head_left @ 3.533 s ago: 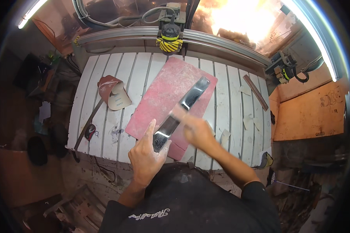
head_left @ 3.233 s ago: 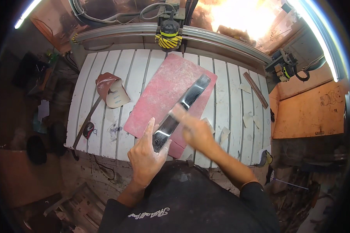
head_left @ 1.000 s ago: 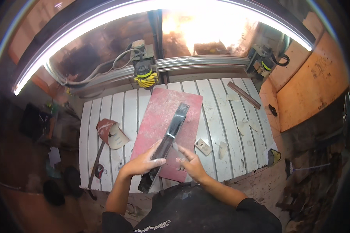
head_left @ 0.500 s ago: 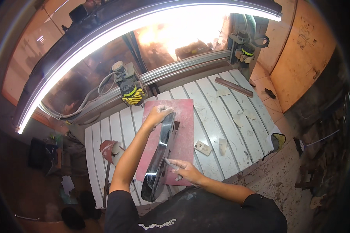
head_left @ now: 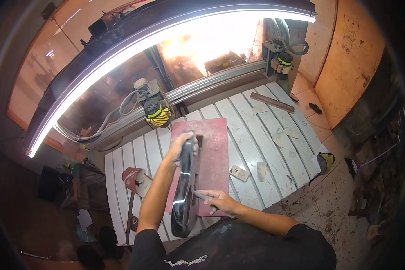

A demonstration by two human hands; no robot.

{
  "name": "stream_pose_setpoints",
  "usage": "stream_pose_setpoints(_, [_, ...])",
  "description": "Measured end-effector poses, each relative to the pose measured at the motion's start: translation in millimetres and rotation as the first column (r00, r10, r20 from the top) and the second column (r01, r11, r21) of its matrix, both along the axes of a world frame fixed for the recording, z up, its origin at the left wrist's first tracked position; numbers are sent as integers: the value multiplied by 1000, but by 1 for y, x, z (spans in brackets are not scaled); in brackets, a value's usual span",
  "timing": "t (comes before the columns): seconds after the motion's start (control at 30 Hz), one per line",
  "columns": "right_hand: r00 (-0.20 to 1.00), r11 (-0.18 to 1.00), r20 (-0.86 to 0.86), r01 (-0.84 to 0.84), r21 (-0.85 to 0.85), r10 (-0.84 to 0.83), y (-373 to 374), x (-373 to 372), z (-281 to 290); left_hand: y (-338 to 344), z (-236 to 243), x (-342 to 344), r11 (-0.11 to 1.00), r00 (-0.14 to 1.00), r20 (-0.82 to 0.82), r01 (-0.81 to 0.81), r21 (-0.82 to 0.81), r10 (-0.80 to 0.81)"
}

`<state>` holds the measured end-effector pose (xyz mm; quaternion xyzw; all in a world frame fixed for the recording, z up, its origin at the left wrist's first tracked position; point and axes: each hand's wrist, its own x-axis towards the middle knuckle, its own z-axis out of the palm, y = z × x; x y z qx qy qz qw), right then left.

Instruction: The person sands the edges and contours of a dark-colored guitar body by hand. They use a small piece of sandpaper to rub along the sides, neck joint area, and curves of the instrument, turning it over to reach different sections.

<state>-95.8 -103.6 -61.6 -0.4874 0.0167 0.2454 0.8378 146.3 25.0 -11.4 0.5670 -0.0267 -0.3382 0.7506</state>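
My left hand [head_left: 182, 148] is closed round the upper end of a long glossy black piece [head_left: 182, 207], which is tilted on its side over a dusty pink board [head_left: 213, 148]. My right hand [head_left: 220, 202] pinches what looks like a small grey piece [head_left: 201, 195] at the piece's right side, near its middle. Left of the board lies a curled reddish sanding sheet [head_left: 131, 177]; to the right are a small pale block [head_left: 238, 173] and paper scraps [head_left: 278, 140].
Beneath is a slatted white table [head_left: 256, 193]. Behind it, two tool heads [head_left: 155, 110] [head_left: 283, 63] hang on a metal rail, under a tube light [head_left: 81, 81]. A brown strip [head_left: 272, 102] lies back right; an orange panel [head_left: 348, 72] stands beside the table.
My left hand has moved from the lower part of the black piece to its upper end, and the piece has turned upright-wards on its side. My view has swung round, bringing the tube light across.
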Motion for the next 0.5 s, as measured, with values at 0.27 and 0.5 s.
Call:
stream_pose_setpoints(0.27, [870,858,422,404,-316,-254,-48,10,27,32,71,-47,917,845,367,-314,-246,388])
stream_pose_setpoints(0.5, [762,697,558,595,-400,-329,-63,-17,87,11,65,-103,803,673,449,-552,-227,589])
